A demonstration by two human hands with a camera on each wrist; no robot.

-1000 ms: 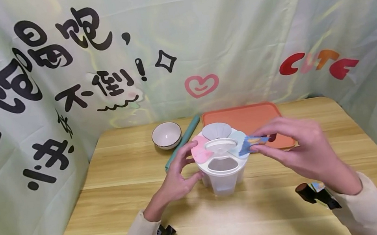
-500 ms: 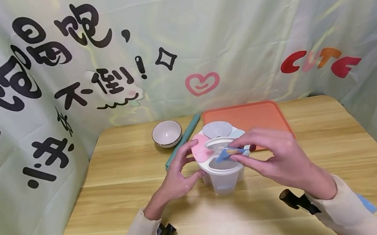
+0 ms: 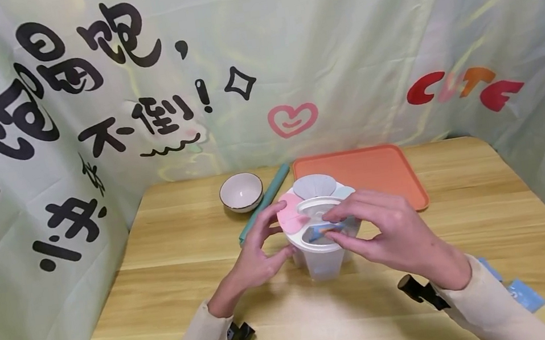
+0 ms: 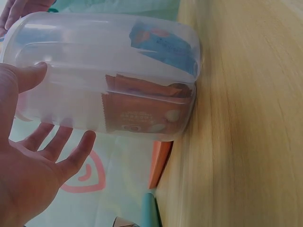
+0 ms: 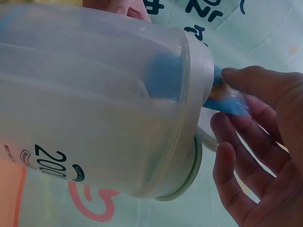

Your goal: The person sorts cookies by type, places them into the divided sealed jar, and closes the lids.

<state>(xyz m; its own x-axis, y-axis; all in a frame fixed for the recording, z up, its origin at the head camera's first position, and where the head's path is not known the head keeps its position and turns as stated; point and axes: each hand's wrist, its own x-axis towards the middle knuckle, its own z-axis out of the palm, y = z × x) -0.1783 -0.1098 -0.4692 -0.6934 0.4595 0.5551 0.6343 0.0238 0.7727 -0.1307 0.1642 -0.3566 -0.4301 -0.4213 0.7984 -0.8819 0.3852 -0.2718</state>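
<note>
A translucent, multi-compartment storage container [image 3: 325, 266] stands on the table, its front flap [image 3: 317, 205] raised and its other lids pink, grey and pale blue. My left hand [image 3: 258, 261] grips its left side, thumb in front and fingers beside the pink lid [image 3: 291, 214]. With thumb and forefinger my right hand [image 3: 386, 229] pinches a blue sachet [image 5: 227, 101] that is partly inside the front opening. Through the wall, the left wrist view shows another blue sachet [image 4: 165, 49] at the bottom of one compartment and brown sachets [image 4: 142, 106] in the neighbouring one.
Behind the container lies an orange tray [image 3: 366, 172]. A white bowl [image 3: 241, 191] and a teal roll [image 3: 266, 202] are at the back left. Blue sachets [image 3: 525, 295] lie beside my right sleeve. A printed curtain [image 3: 338, 40] surrounds the wooden table [image 3: 175, 297].
My right hand has brought the blue sachet leftward from over the pale blue lid and down into the front opening. The left hand keeps its hold on the container.
</note>
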